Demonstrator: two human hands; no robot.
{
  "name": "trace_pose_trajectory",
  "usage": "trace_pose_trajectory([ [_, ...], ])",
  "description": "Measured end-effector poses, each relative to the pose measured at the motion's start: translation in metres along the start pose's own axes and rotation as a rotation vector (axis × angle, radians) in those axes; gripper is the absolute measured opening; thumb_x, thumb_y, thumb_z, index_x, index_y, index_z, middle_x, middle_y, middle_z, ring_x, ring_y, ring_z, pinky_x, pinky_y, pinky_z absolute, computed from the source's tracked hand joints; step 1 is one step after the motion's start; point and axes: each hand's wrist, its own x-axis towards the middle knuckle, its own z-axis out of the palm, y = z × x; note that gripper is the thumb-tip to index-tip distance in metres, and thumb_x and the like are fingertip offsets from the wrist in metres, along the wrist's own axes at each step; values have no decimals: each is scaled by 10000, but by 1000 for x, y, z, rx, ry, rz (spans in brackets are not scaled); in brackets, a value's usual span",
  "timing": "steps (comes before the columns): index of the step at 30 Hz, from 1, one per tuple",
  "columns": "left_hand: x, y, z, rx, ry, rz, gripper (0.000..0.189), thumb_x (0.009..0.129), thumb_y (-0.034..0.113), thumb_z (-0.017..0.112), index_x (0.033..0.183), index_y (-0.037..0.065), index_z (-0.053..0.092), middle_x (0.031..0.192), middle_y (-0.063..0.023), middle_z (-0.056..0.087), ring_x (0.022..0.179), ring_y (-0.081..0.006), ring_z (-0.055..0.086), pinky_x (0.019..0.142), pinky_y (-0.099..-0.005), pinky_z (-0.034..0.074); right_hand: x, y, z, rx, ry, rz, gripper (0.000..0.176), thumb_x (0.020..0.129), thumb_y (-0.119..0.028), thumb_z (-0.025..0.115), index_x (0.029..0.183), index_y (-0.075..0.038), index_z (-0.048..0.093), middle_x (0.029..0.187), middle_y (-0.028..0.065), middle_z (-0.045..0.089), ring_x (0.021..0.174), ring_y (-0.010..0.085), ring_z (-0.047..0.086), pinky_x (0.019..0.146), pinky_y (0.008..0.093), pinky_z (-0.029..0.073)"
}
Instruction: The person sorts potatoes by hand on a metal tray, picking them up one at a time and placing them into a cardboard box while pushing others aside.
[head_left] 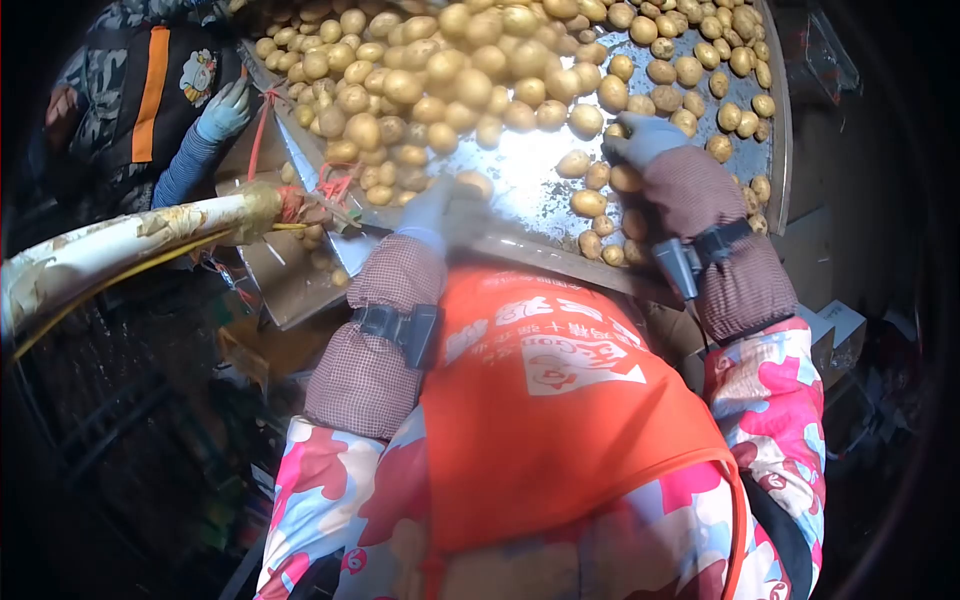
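Note:
My left hand, in a pale glove and smeared by motion, is over the near edge of a metal sorting tray. Close to its fingers is a potato. On the right, my right hand reaches in among loose potatoes, its gloved fingers apart and pointing left, with dark fingertips. One potato lies just below that hand. A large heap of potatoes covers the tray's far and left part, some blurred as if rolling.
A co-worker's gloved hand is at the tray's left side. A white pipe with a yellow cable comes in from the left, red string tied at its end. Cardboard sits under the left corner. A raised rim bounds the right.

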Motion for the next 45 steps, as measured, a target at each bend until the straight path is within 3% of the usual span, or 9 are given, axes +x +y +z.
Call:
trace_pose_trajectory([
  [3, -5, 5, -2, 86, -37, -8, 454, 1043, 401, 459, 1123, -16, 621, 1009, -193, 698, 861, -329, 699, 693, -425, 594, -11, -8, -23, 667, -83, 444, 323, 906, -325, 722, 1097, -65, 696, 877, 78, 684, 879, 176, 673, 746, 323, 529],
  [10, 0, -65, 45, 1372, -365, 1484, 340, 889, 207, 613, 1201, 76, 632, 1318, -172, 557, 1217, -331, 564, 983, -442, 497, -118, 50, 42, 935, -4, 546, 224, 953, -225, 677, 1106, -66, 717, 827, -30, 638, 740, 57, 565, 643, 211, 451],
  [14, -27, -62, 143, 1604, -505, 1048, 318, 900, 111, 605, 1212, 66, 643, 1355, -126, 534, 1174, -322, 578, 914, -418, 525, -156, 42, 72, 958, 100, 556, 208, 962, -154, 644, 1144, -79, 710, 880, -46, 656, 740, 39, 541, 648, 206, 442],
  [20, 45, -132, 184, 2135, -160, 1147, 258, 900, 171, 633, 1134, 86, 699, 1361, -138, 568, 1121, -228, 635, 767, -419, 573, -190, 31, 99, 1035, 112, 620, 265, 978, -102, 590, 1223, -44, 675, 1084, 6, 686, 892, 59, 596, 771, 205, 493],
  [22, 73, -142, 190, 1423, -278, 601, 309, 924, 137, 580, 1211, 71, 673, 1254, -159, 624, 1131, -296, 637, 883, -392, 540, -191, 28, 101, 1112, 97, 690, 272, 984, -101, 582, 1234, -38, 670, 1120, 19, 690, 916, 64, 602, 798, 205, 497],
  [24, 69, -142, 191, 1386, -344, 449, 317, 947, 133, 540, 1228, 58, 665, 1183, -171, 659, 1119, -330, 645, 932, -380, 525, -194, 25, 96, 1154, 55, 743, 277, 991, -103, 577, 1244, -34, 666, 1142, 29, 693, 927, 68, 606, 816, 206, 497],
  [27, 36, -113, 192, 2057, -399, 666, 287, 974, 170, 507, 1169, 55, 682, 1150, -179, 670, 1081, -334, 656, 905, -387, 531, -193, 25, 89, 1213, 47, 838, 274, 1000, -122, 578, 1245, -38, 667, 1138, 20, 693, 936, 64, 608, 823, 198, 489],
  [34, 33, -109, 185, 1932, -485, 897, 276, 980, 192, 498, 1125, 110, 717, 1139, -178, 668, 1071, -353, 657, 875, -420, 543, -170, 12, 80, 598, 267, 423, 246, 913, -55, 613, 1139, -76, 710, 1047, 98, 695, 979, 234, 650, 881, 332, 509],
  [45, 27, -109, 206, 1850, -465, 777, 340, 982, 249, 468, 1184, 77, 681, 1184, -209, 662, 1092, -361, 650, 954, -437, 507, -155, 24, 84, 516, 285, 297, 215, 890, -36, 615, 1082, -72, 705, 1004, 107, 675, 975, 280, 641, 872, 356, 503],
])
